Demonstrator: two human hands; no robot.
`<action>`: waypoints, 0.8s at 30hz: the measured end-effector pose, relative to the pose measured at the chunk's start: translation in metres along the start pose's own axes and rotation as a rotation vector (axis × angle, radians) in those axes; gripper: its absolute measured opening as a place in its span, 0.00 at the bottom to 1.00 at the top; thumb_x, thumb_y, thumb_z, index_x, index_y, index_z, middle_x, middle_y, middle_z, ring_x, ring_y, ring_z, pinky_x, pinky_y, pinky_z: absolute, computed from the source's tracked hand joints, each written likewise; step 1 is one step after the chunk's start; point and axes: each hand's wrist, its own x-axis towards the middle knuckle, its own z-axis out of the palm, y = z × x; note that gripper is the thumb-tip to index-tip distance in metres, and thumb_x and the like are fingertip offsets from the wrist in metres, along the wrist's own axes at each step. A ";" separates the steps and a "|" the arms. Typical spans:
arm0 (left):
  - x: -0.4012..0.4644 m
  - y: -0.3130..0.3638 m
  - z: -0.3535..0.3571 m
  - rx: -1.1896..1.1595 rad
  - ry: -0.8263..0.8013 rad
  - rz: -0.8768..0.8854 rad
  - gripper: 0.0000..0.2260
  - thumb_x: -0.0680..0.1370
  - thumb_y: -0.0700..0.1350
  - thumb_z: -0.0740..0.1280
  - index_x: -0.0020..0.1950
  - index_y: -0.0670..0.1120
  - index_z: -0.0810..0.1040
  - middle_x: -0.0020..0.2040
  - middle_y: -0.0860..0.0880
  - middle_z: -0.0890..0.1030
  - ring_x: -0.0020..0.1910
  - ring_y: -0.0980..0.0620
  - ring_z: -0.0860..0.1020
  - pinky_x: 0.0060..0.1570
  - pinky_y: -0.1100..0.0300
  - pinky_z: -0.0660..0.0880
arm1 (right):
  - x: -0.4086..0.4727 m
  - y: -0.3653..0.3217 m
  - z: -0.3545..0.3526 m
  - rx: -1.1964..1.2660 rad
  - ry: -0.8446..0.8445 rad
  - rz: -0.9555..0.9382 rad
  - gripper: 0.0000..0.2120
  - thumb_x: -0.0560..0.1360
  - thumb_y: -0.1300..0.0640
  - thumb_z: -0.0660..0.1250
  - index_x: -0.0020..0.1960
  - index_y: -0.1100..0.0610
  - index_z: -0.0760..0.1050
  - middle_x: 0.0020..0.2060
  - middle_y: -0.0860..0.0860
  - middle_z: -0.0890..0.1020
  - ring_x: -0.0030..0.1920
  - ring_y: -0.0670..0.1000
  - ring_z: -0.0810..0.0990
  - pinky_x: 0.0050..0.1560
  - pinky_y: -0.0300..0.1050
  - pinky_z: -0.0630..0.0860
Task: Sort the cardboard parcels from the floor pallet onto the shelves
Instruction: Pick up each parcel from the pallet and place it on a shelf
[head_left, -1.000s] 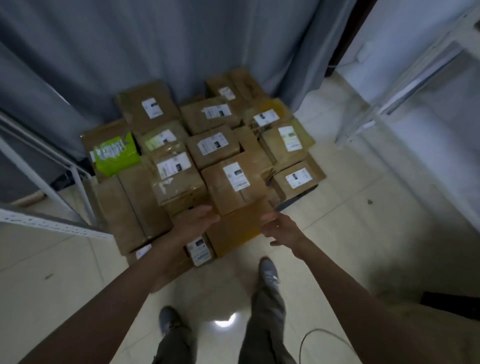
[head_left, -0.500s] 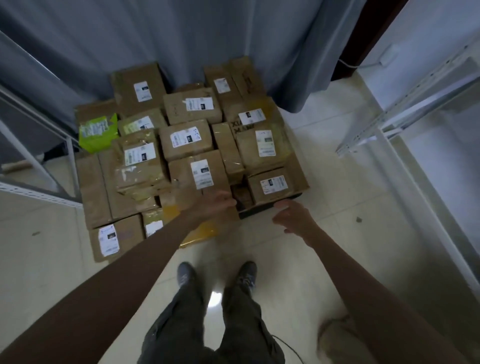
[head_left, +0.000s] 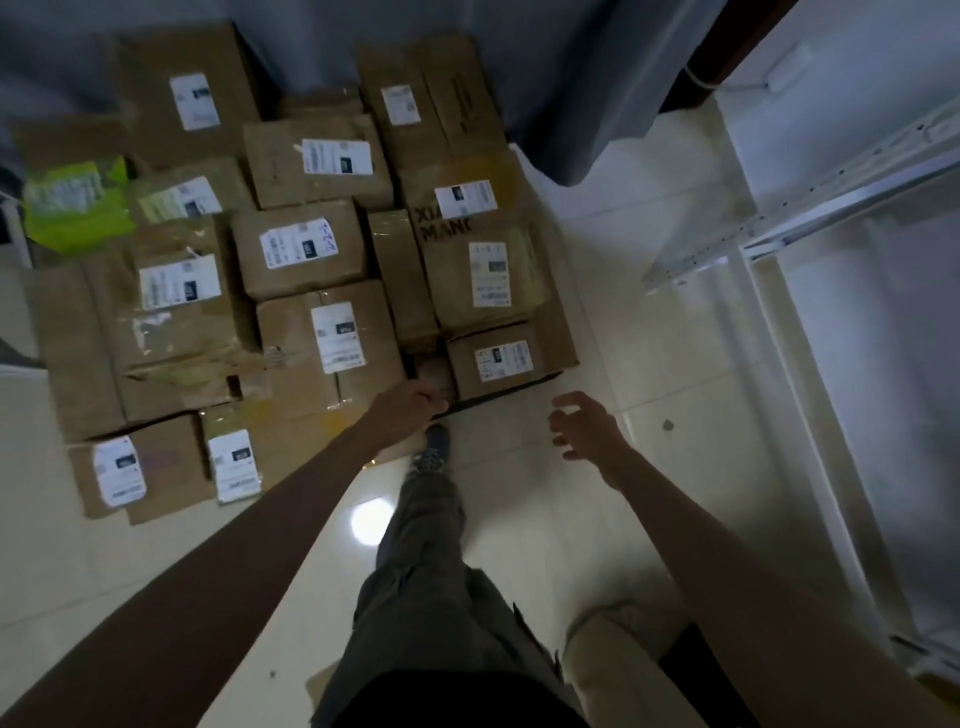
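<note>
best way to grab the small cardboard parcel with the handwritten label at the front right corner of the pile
Take the small cardboard parcel by its two short ends, from the front. It lies flat at the pile's edge, its right end free. Left hand is at its left; right hand hovers open.

Dim storeroom corner, pretty gloomy

You've got a grey curtain (head_left: 561, 78) along the top of the frame, glossy pale tile floor (head_left: 597, 312) with a lamp glare (head_left: 370, 521) lower middle, and white metal shelving (head_left: 831, 192) on the right.

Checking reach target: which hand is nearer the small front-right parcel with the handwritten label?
Left. The left hand is at the parcel's near-left corner; whether it touches is unclear. The right hand hovers open off its right side, over the floor.
</note>
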 end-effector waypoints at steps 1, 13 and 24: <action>0.008 0.005 0.003 -0.012 0.000 -0.009 0.19 0.80 0.52 0.68 0.70 0.46 0.76 0.68 0.45 0.76 0.64 0.48 0.74 0.61 0.58 0.70 | 0.011 -0.005 -0.003 0.012 -0.005 0.003 0.12 0.79 0.60 0.65 0.62 0.55 0.76 0.51 0.58 0.82 0.43 0.54 0.79 0.45 0.48 0.77; 0.152 0.025 0.079 -0.285 0.055 -0.269 0.17 0.80 0.46 0.70 0.67 0.41 0.77 0.63 0.44 0.80 0.64 0.45 0.77 0.68 0.51 0.72 | 0.229 -0.014 -0.021 0.012 -0.123 0.112 0.05 0.82 0.55 0.63 0.48 0.51 0.75 0.47 0.56 0.81 0.45 0.56 0.80 0.45 0.49 0.79; 0.328 -0.048 0.183 -0.945 0.104 -0.676 0.18 0.79 0.53 0.70 0.64 0.44 0.77 0.58 0.43 0.80 0.52 0.40 0.78 0.52 0.45 0.77 | 0.442 0.067 0.034 0.158 -0.279 0.443 0.20 0.83 0.55 0.62 0.73 0.59 0.68 0.65 0.58 0.77 0.61 0.58 0.79 0.59 0.54 0.79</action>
